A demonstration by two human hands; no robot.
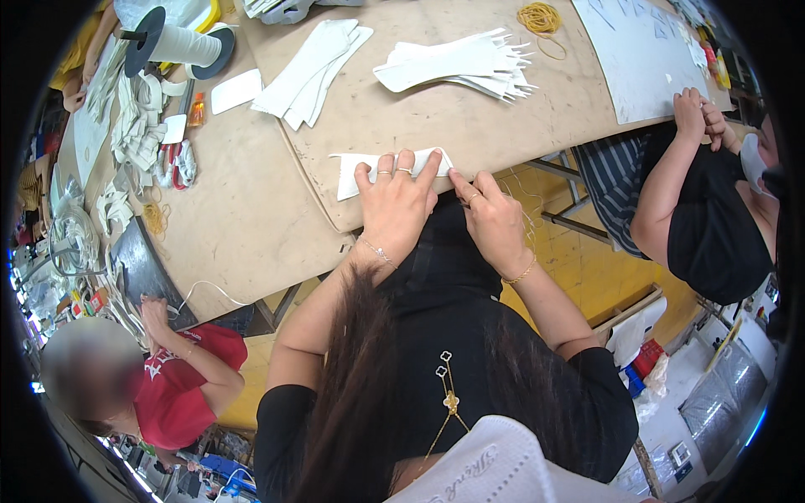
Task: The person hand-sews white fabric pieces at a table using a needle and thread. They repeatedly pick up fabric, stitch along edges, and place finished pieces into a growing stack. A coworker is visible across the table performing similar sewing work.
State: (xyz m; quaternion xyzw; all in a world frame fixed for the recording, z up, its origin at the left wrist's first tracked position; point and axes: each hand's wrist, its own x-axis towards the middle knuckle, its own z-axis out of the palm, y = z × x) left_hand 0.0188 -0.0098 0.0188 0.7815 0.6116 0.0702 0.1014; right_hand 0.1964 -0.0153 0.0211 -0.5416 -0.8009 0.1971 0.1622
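Observation:
A flat white cut piece [350, 177], likely fabric or leather, lies at the table's near edge. My left hand [396, 197] is spread over it, fingertips pressing it down. A thin white cord [448, 158] follows its top edge and bends down at the right corner. There my right hand [489, 214] pinches with thumb and index finger, apparently on the cord; the fingertips partly hide what they grip. Farther off on the table lie a fanned stack of white pieces [314, 71] and a second stack [449, 67] with fringed ends.
A spool of white cord [180, 46] stands at the far left, near white strips [138, 126] and a small orange bottle [197, 109]. Yellow rubber bands [538, 17] lie at the back. Co-workers sit to the left, in a red shirt [189, 369], and right, in black [704, 218].

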